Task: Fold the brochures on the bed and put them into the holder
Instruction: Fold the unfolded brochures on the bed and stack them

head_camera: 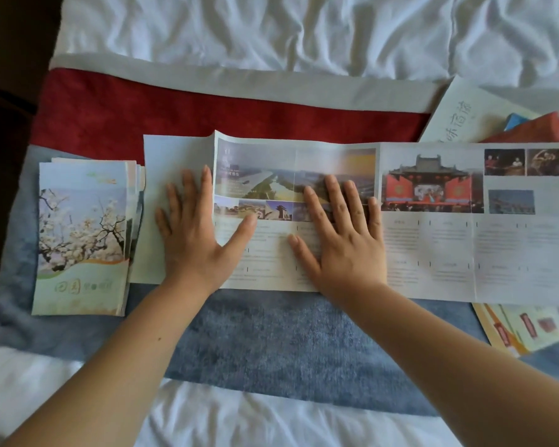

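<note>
The bed is soft under my palms, so I could crease the long brochure crooked. It runs off beyond my right hand; its folded-over end panel lies under my left hand. Both hands press flat, fingers spread, gripping nothing. The folded stack sits just left; no holder in sight

1. Your near side is free: bare blue blanket below the unfolded brochure.
2. The folded stack blocks you left.
3. Loose brochures crowd your right; the white sheet beyond lies open.
</note>
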The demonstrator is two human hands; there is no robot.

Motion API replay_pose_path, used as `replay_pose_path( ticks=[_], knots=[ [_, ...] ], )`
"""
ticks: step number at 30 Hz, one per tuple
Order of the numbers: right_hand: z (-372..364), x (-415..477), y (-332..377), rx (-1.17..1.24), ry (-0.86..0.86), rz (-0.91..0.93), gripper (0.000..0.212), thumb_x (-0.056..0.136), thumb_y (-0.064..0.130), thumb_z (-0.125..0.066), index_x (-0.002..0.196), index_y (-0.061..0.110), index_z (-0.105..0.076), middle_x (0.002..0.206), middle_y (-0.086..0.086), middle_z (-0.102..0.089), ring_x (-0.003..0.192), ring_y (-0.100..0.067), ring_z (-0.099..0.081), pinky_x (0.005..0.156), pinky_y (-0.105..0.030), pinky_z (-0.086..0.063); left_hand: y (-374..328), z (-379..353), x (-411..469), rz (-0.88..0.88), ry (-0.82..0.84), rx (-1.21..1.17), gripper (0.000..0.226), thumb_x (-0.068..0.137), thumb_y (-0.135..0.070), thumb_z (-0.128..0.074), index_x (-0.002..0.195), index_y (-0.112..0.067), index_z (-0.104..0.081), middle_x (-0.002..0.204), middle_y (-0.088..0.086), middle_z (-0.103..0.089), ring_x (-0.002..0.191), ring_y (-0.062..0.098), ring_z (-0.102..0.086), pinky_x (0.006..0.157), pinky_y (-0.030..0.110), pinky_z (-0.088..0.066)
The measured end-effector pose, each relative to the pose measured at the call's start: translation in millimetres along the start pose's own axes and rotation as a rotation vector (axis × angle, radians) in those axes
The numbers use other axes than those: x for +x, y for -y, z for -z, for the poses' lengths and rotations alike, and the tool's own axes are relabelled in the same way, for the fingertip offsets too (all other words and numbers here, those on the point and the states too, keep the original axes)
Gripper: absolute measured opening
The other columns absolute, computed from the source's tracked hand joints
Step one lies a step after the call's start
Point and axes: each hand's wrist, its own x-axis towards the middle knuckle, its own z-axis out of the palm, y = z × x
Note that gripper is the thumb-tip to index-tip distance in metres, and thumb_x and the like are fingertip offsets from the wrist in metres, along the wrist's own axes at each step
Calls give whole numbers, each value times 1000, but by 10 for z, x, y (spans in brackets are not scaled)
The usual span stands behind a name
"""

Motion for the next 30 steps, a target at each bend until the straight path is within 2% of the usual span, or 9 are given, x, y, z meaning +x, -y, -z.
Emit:
replay_pose_path(
  ticks=[6,9,11,13,17,20,24,30],
  knots=[
    [76,-3,-31,23,48,34,73,102,71,-14,165,38,4,173,2,13,159,-22,15,129,-50,6,-546,-105,-196,-127,36,-102,100,86,-55,-56,162,-37,7,173,-1,4,159,24,6,127,53,1],
    [195,-9,-161,98,84,113,70,104,59,-21,166,29,-12,174,-5,6,160,-23,9,130,-45,0,-765,-234,-273,-163,47,-19,101,90,-43,-64,162,-40,7,172,0,11,158,26,11,126,54,3],
    [284,-43,-307,105,70,119,68,105,52,-26,165,21,-23,174,-11,-2,161,-26,4,131,-45,-3,-872,-309,-303,-144,56,20,103,89,-37,-66,161,-41,9,171,1,17,158,28,15,126,55,5],
    [357,-90,-527,41,22,60,65,107,51,-26,164,18,-26,173,-14,-6,160,-30,2,130,-46,-3,-975,-372,-323,-121,50,52,102,89,-30,-63,161,-40,8,171,1,20,157,29,15,126,55,5],
    [425,-222,-1060,-32,8,-33,65,107,56,-24,166,28,-18,174,-12,-5,160,-36,2,130,-50,0,-1172,-490,-351,-123,40,136,96,90,-13,-55,163,-35,4,171,3,19,157,32,13,127,57,-3],
    [346,-310,-1220,-24,11,-16,63,108,58,-20,166,36,-10,174,-6,2,160,-32,9,130,-48,2,-1327,-608,-395,-138,57,198,94,90,-14,-51,163,-35,5,170,3,20,157,33,14,126,57,-5],
    [248,-316,-1239,35,-79,-5,62,108,56,-27,165,34,-18,174,-5,-6,161,-31,1,130,-48,-5,-1569,-770,-443,-114,74,250,90,92,-23,-44,162,-35,11,170,3,23,156,32,19,126,58,0],
    [181,-306,-1280,47,-118,17,62,107,53,-31,165,33,-20,174,-7,-9,161,-31,-1,130,-47,-4,-1819,-941,-520,-109,113,279,85,94,-31,-40,162,-31,11,170,1,21,156,28,21,125,54,10]
  ],
)
